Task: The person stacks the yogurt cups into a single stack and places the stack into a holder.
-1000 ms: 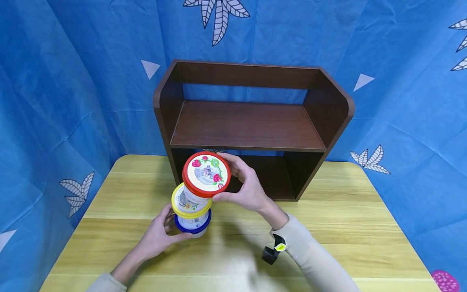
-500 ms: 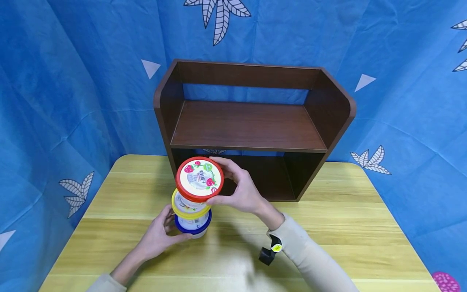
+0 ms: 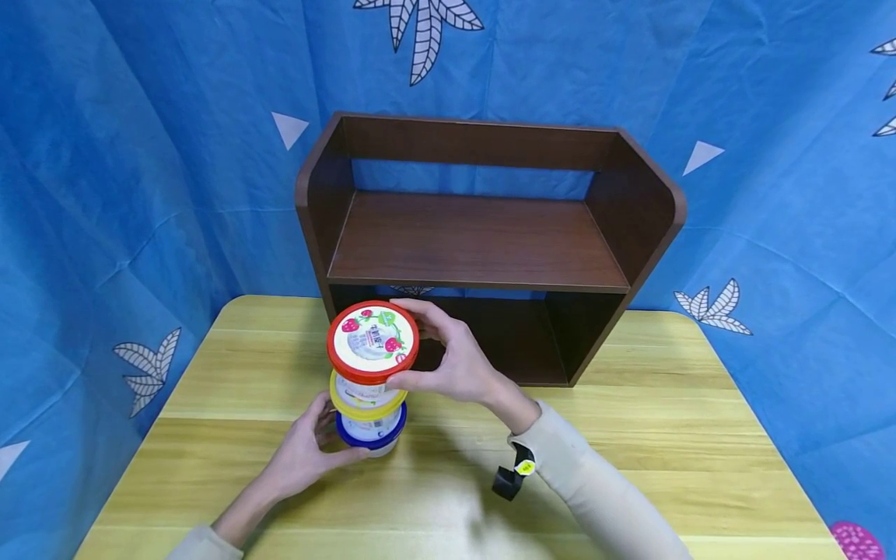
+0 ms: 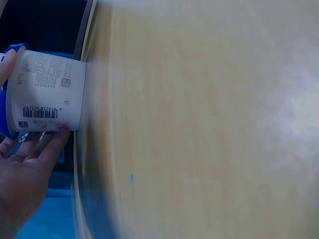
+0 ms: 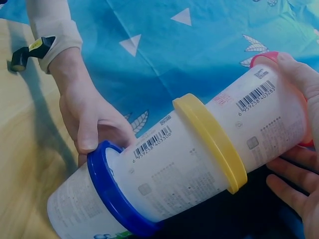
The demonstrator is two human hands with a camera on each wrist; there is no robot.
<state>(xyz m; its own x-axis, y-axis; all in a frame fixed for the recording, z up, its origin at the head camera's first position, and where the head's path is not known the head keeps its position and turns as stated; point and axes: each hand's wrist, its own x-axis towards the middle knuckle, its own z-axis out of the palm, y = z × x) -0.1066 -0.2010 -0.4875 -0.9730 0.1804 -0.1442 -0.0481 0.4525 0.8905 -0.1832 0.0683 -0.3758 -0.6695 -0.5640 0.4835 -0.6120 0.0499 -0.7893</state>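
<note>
- Red tub (image 3: 372,342), yellow tub (image 5: 172,169) and blue tub (image 5: 79,204), so called by their lids: three white tubs in one stack, red on top, yellow between, blue lowest.
- One left hand (image 3: 304,451) holds the blue tub, thumb on one side, fingers round the other.
- One right hand (image 3: 455,362) grips the red tub, thumb and fingers set wide about it; its base meets the yellow tub's lid.
- The blue tub stands on the one wooden worktop (image 3: 700,435), before the left part of the shelf.
- One brown shelf (image 3: 476,241), two levels.
- Two barcodes (image 5: 152,142) show in the right wrist view, one on the yellow tub, one on the red.
- One blue curtain (image 3: 175,171) hangs behind, with three pale triangles (image 3: 289,130) in the head view.
</note>
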